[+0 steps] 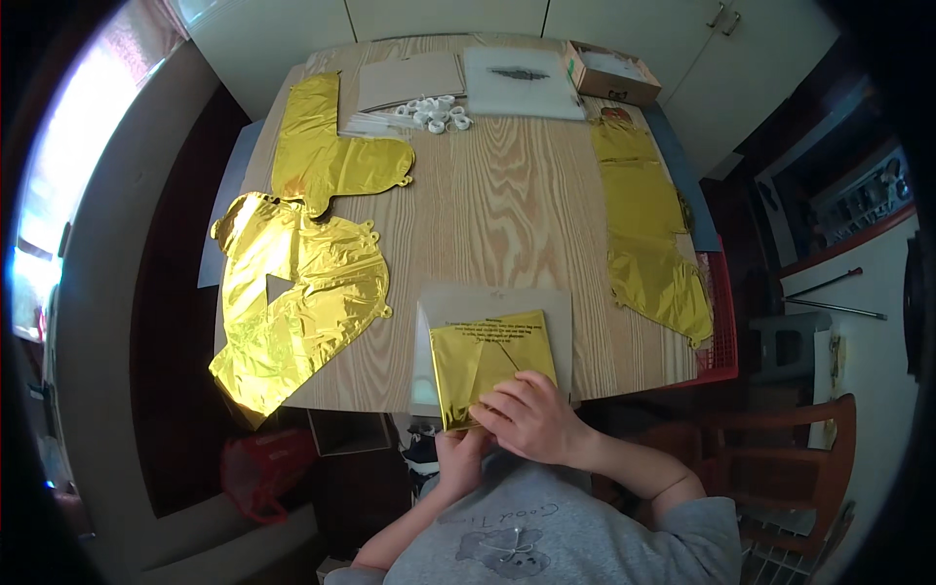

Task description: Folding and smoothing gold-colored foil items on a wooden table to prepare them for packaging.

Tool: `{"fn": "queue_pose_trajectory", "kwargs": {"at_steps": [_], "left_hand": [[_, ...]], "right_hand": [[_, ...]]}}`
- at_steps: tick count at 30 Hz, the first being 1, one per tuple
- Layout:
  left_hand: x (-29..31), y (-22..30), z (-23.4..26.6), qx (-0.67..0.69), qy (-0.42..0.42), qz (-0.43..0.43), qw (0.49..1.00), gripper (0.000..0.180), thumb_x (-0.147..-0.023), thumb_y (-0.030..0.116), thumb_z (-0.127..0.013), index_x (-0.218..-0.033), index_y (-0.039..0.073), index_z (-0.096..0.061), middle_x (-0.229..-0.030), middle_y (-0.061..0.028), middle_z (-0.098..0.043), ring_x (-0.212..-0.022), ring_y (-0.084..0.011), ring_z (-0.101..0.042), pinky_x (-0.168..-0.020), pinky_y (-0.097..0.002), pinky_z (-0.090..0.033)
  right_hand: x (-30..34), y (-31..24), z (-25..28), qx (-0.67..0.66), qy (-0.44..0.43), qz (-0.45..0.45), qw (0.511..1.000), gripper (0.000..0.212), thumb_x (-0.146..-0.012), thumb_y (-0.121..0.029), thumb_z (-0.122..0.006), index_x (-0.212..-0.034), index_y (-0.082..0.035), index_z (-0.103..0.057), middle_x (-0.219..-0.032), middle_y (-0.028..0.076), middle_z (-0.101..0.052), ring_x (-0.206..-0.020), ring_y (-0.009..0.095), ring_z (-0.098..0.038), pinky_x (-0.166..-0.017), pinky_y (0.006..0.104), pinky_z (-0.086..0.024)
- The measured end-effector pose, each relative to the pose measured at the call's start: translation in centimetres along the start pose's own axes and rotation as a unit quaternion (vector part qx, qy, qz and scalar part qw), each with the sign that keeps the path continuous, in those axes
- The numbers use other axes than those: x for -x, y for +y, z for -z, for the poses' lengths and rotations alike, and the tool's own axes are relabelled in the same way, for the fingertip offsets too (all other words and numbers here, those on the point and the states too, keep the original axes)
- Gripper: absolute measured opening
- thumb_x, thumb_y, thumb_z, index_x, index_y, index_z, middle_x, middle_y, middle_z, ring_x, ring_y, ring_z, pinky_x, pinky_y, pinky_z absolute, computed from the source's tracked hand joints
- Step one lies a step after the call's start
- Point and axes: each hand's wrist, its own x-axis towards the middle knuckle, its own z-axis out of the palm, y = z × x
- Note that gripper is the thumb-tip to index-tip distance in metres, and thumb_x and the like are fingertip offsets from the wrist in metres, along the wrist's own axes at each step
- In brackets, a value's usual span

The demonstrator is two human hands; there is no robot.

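At the table's near edge lies a clear plastic bag (424,390) with dark print. A folded gold foil balloon (458,361) sits in it, the print showing over the foil. My right hand (531,419) is closed, its bent fingers on the foil's lower right part. Below, my left hand (461,458) pinches the near edge of the bag and foil, its fingers partly hidden. Flat, unfolded gold foil balloons lie apart from my hands: an L-shaped one (312,146) and one with a triangular hole (331,263) at left, and a long one (648,224) at right.
Along the far side are white ribbon rolls (434,112), brown card sheets (409,83), a stack of clear bags (517,93) and a cardboard box (614,73). A red crate (720,331) stands by the right edge, a wooden chair (780,458) at near right, a red bag (263,473) below left.
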Motion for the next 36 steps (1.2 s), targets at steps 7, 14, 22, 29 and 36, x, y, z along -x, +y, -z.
{"fn": "queue_pose_trajectory", "kwargs": {"at_steps": [7, 14, 22, 29, 36], "left_hand": [[-0.3, -0.7, 1.4, -0.081, -0.074, -0.026, 0.994, 0.022, -0.098, 0.016, -0.053, -0.087, 0.001, -0.064, -0.072, -0.0032, -0.063, -0.059, -0.0082, -0.054, -0.054, -0.0221, -0.041], [-0.5, 0.2, 1.0, -0.104, -0.089, -0.023, 0.990, 0.027, -0.100, 0.015, -0.049, -0.089, -0.002, -0.066, -0.073, -0.0070, -0.066, -0.060, -0.0105, -0.058, -0.055, -0.0237, -0.046], [-0.3, 0.3, 1.2, -0.062, -0.070, 0.037, 0.995, 0.024, -0.100, 0.016, -0.050, -0.092, -0.001, -0.065, -0.076, -0.0069, -0.068, -0.066, -0.0103, -0.063, -0.058, -0.0229, -0.048], [2.2, 3.8, 1.1, -0.082, -0.056, 0.082, 0.992, 0.024, -0.099, 0.017, -0.052, -0.105, -0.003, -0.064, -0.087, -0.0131, -0.070, -0.075, -0.0165, -0.068, -0.066, -0.0263, -0.054], [2.8, 5.7, 0.6, -0.006, -0.117, 0.184, 0.976, 0.030, -0.099, 0.016, -0.051, -0.119, -0.004, -0.058, -0.103, -0.0175, -0.069, -0.090, -0.0227, -0.069, -0.075, -0.0312, -0.057]], "right_hand": [[0.3, 0.4, -1.2, 0.021, 0.045, -0.022, 0.999, 0.044, -0.071, -0.025, -0.068, -0.114, -0.013, -0.062, -0.113, 0.002, -0.054, -0.108, 0.020, -0.051, -0.097, 0.0447, -0.039], [0.2, 0.1, -1.6, 0.037, 0.062, -0.055, 0.996, 0.039, -0.074, -0.024, -0.065, -0.111, -0.013, -0.063, -0.115, 0.002, -0.055, -0.110, 0.020, -0.051, -0.099, 0.0466, -0.039], [0.7, 0.9, -0.6, 0.009, 0.057, -0.031, 0.998, 0.031, -0.075, -0.023, -0.067, -0.104, -0.012, -0.063, -0.111, 0.002, -0.058, -0.105, 0.020, -0.056, -0.097, 0.0447, -0.040], [0.9, 0.5, 0.7, -0.024, 0.064, -0.082, 0.994, 0.025, -0.078, -0.020, -0.062, -0.100, -0.009, -0.063, -0.110, 0.004, -0.059, -0.106, 0.019, -0.056, -0.095, 0.0395, -0.041], [2.5, 2.2, 0.9, 0.047, 0.067, -0.042, 0.996, 0.023, -0.077, -0.015, -0.062, -0.098, -0.006, -0.065, -0.103, 0.004, -0.063, -0.097, 0.019, -0.061, -0.086, 0.0334, -0.047]]}}
